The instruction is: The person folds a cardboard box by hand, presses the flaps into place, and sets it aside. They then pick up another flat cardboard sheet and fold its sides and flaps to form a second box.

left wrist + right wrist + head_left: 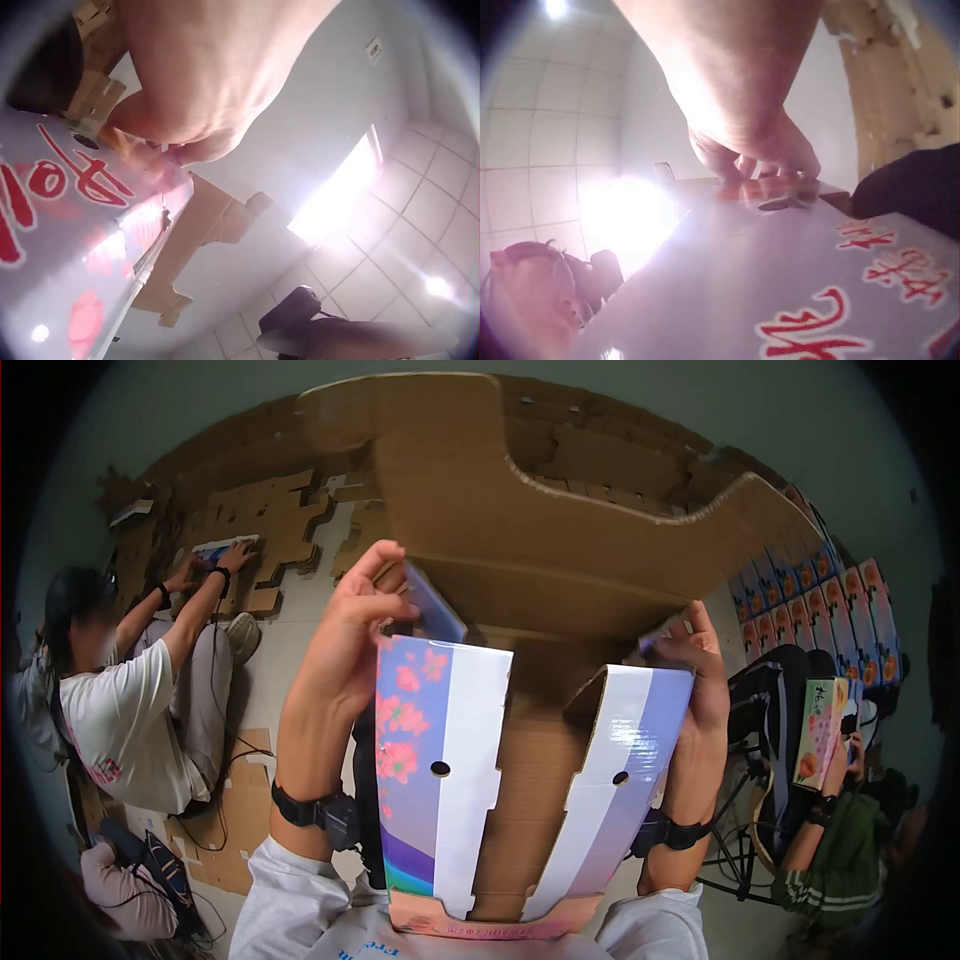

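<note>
A partly folded cardboard carton (440,710), printed lilac with pink blossoms outside and plain brown inside, stands close against the person's body. Its large notched brown lid panel (560,510) rises at the far side. The left hand (360,620) pinches a small lilac corner flap (435,605) at the far left between thumb and fingers. At the far right corner, the right hand (700,670) holds the matching flap (662,635) with bent fingers. Both side walls have a round hole and a white inner strip. Red lettering on the carton (817,322) shows in the right wrist view.
At left a seated person (140,710) handles a printed carton piece over flat cardboard sheets (270,520). Rows of finished printed cartons (820,620) stand at right. Nearby, another person's hand (840,760) holds a greenish box (815,730). A black stand (740,850) is beside the right arm.
</note>
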The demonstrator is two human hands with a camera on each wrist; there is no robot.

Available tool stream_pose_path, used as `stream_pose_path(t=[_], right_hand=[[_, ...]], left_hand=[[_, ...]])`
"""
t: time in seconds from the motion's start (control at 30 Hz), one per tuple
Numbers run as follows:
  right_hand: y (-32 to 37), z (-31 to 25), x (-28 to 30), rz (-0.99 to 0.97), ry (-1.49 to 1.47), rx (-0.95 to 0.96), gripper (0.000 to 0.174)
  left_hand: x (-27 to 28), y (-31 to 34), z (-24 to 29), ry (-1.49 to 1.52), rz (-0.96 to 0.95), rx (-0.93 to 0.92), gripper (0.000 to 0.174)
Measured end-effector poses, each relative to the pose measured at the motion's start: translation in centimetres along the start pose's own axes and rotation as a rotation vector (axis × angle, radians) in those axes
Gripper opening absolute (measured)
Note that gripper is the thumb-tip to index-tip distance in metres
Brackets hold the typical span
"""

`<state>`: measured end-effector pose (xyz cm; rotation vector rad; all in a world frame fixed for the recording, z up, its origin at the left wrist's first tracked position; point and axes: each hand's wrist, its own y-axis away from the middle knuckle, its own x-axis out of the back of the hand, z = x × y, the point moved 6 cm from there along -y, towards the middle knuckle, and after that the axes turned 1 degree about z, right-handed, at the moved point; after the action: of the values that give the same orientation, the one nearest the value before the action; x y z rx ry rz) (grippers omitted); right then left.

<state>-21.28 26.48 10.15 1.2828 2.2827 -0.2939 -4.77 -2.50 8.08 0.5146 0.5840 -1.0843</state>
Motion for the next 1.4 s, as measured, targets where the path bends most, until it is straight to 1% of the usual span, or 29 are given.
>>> stream_pose_path(t=[0.03,0.07,0.1,0.13,0.17,0.2,0.23,0.27,0.3,0.33,0.37,0.43,0.47,0.57,0.6,0.7,0.73,0.83,0.87,0.97,1.0,1.1,1.2,1.3,1.4], right_hand=[[0.5,0.0,0.5,-0.005,-0.026,0.003,0.022],[0.9,-0.1,1.0,-0.011,-0.051,0.006,0.017],[1.4,-0.4,0.9,-0.044,-0.002,0.043,0.021],[1.8,-0.7,0.7,-0.075,0.046,0.081,0.032],[2.5,-1.4,-0.3,-0.135,0.166,0.149,0.049],[3.1,-1.9,-1.5,-0.200,0.283,0.213,0.067],[3.6,-2.0,-2.4,-0.269,0.396,0.278,0.085],[3.8,-1.8,-1.9,-0.297,0.572,0.284,0.104],[4.4,-1.5,-2.1,-0.257,0.463,0.261,0.096],[5.0,-1.5,-2.7,-0.212,0.469,0.219,0.086],[5.5,-1.8,-3.0,-0.162,0.475,0.178,0.077],[5.6,-2.7,-2.4,-0.173,0.709,0.141,0.057],[6.1,-2.9,-2.5,-0.155,0.698,0.129,0.045],[8.3,-4.4,-4.3,-0.049,0.900,0.283,0.040],[8.9,-4.3,-4.9,0.002,0.895,0.334,0.039],[9.0,-4.4,-4.5,0.011,0.723,0.443,0.035],[8.5,-4.5,-4.3,0.118,0.671,0.459,0.027],[7.8,-4.2,-4.0,0.022,0.746,0.529,0.024],[7.8,-4.1,-4.0,0.027,0.773,0.546,0.026],[7.9,-3.4,-3.2,0.026,0.901,0.577,0.027],[8.2,-3.2,-3.2,0.057,0.865,0.576,0.028],[8.8,-2.7,-2.9,0.110,0.808,0.608,0.029],[9.2,-2.9,-3.4,0.093,0.869,0.601,0.029],[9.6,-2.6,-4.5,0.091,0.890,0.607,0.031],[9.6,-2.8,-3.9,0.104,0.868,0.556,0.032]], left_hand=[[0.3,0.4,-0.2,0.061,-0.006,0.001,0.051],[0.2,1.1,-0.1,0.012,-0.038,-0.030,0.022],[-0.3,1.8,0.3,0.046,0.041,-0.055,0.016],[-1.5,2.6,0.9,0.081,0.120,-0.082,0.013],[-1.7,3.2,1.2,0.117,0.201,-0.112,0.017],[-0.9,3.1,0.7,0.119,0.045,-0.162,0.031],[-1.2,3.2,0.8,-0.005,-0.097,-0.208,0.035],[-1.4,3.4,0.9,-0.122,-0.235,-0.268,0.039],[-1.9,4.2,0.6,-0.151,-0.126,-0.300,0.047],[-1.2,4.4,1.0,-0.249,-0.174,-0.256,0.037],[-1.2,4.9,1.1,-0.333,-0.139,-0.250,0.033],[-2.4,6.0,1.8,-0.501,-0.075,-0.238,0.026],[-1.4,6.1,1.9,-0.606,-0.148,-0.196,0.031],[-3.1,8.0,2.6,-0.619,-0.106,-0.210,0.042],[-3.4,8.6,2.5,-0.576,-0.065,-0.199,0.050],[-4.8,8.9,2.3,-0.481,0.038,-0.320,0.052],[-5.2,8.4,2.3,-0.474,0.062,-0.289,0.055],[-4.5,7.1,2.1,-0.447,0.098,-0.317,0.050],[-4.4,7.0,1.8,-0.424,0.145,-0.366,0.041],[-2.8,7.3,0.9,-0.555,0.092,-0.553,0.031],[-2.4,7.3,0.7,-0.579,0.086,-0.584,0.026],[-2.3,7.4,0.8,-0.661,0.050,-0.641,0.026],[-2.7,7.6,1.2,-0.828,0.068,-0.638,0.028],[-2.6,7.8,1.9,-0.908,0.073,-0.603,0.030],[-3.3,7.9,1.6,-0.934,0.080,-0.604,0.031]])
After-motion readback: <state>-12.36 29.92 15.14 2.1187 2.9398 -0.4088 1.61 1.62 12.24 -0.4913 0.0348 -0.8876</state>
